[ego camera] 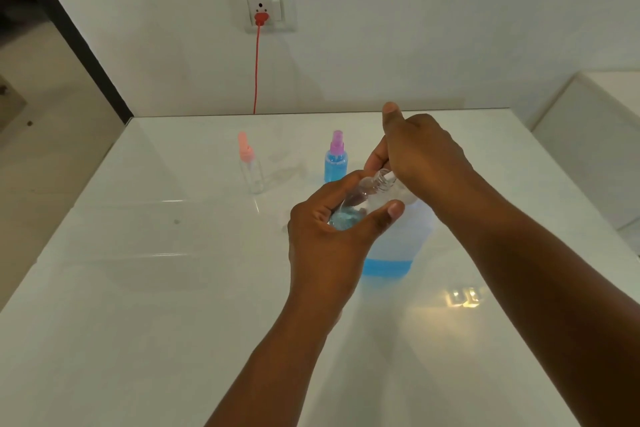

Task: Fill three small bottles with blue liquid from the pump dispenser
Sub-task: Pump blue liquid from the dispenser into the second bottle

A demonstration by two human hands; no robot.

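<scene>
My left hand [329, 239] grips a small clear bottle [367, 194], tilted, its open threaded neck pointing up and right, with some blue liquid at its bottom. My right hand [422, 152] rests on top of the pump dispenser [398, 246], covering the pump head; the spout meets the small bottle's mouth. The dispenser is a translucent bottle with a low band of blue liquid. Farther back stand a small bottle full of blue liquid with a purple spray cap [335, 159] and an empty clear bottle with a pink spray cap [250, 165].
All stand on a glossy white table [138, 288] against a white wall. A red plug and cord [258, 45] hang from a wall socket behind the table. A white cabinet [595, 135] sits to the right. The floor drops off on the left.
</scene>
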